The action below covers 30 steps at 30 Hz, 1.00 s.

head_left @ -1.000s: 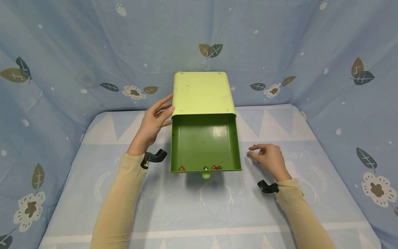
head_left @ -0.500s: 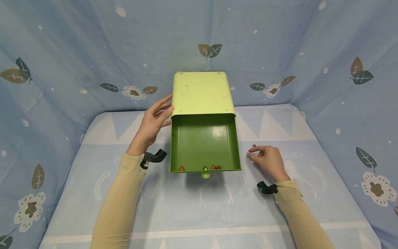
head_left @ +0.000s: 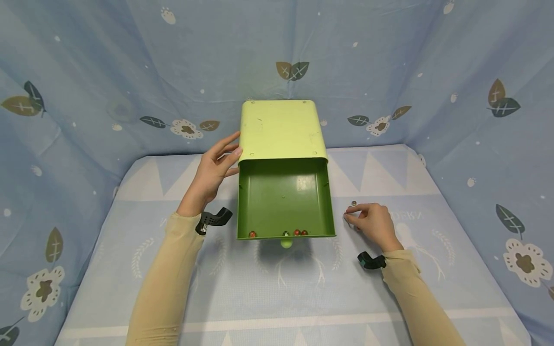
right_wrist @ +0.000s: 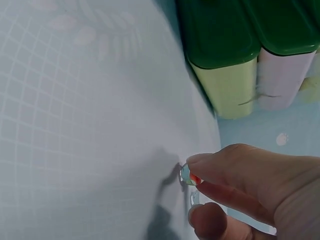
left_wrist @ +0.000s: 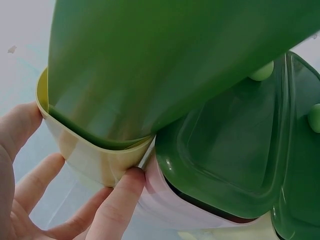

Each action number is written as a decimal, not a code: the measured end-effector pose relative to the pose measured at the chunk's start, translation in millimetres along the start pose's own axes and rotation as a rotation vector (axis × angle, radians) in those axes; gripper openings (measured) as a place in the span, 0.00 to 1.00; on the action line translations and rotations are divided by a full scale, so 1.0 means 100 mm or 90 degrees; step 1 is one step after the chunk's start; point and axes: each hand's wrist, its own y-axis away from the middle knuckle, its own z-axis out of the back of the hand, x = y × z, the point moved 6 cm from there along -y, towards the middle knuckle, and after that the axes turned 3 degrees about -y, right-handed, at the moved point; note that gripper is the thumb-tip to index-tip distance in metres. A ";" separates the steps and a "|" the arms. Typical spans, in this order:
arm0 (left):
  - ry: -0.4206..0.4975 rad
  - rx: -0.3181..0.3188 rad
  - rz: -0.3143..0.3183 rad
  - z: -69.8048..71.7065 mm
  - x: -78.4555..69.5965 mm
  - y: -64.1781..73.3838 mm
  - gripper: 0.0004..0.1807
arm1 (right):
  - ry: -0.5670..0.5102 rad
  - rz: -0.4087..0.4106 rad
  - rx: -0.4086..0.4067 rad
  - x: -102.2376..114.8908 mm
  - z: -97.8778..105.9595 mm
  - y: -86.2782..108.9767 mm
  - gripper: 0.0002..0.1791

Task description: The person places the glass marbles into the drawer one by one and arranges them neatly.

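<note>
My left hand [head_left: 209, 175] rests its spread fingertips and thumb against the left side of a yellow-green drawer case [head_left: 281, 129]. The case's dark green drawer [head_left: 283, 192] is pulled out toward me, with several glass marbles along its front, such as a red one [head_left: 253, 234]. To the right of the drawer, my right hand [head_left: 373, 222] is low over the table, thumb and index finger pinching at a clear marble [right_wrist: 194, 198]. A marble with red and pale blue [right_wrist: 190, 175] sits at the index fingertip. Another marble [head_left: 354, 203] lies just beyond the fingers.
Below the open drawer, a pink case [left_wrist: 165, 200] with a closed green drawer [left_wrist: 225, 145] shows in the left wrist view. A pale green knob [head_left: 286, 243] juts from the open drawer's front. Patterned blue cloth [head_left: 368, 57] hangs behind the table [head_left: 277, 298].
My right fingertips have drawn slightly closer together and shifted a little, uncovering the marble beyond them. The left hand, the drawer and its marbles have stayed in place.
</note>
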 end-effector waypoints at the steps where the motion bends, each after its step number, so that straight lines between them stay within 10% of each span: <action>1: 0.000 0.000 0.000 0.00 0.00 0.00 0.31 | 0.000 -0.001 0.001 -0.01 0.00 0.00 0.11; 30: -0.006 0.002 0.003 0.00 -0.01 0.00 0.32 | 0.011 0.004 -0.005 0.07 0.05 0.05 0.10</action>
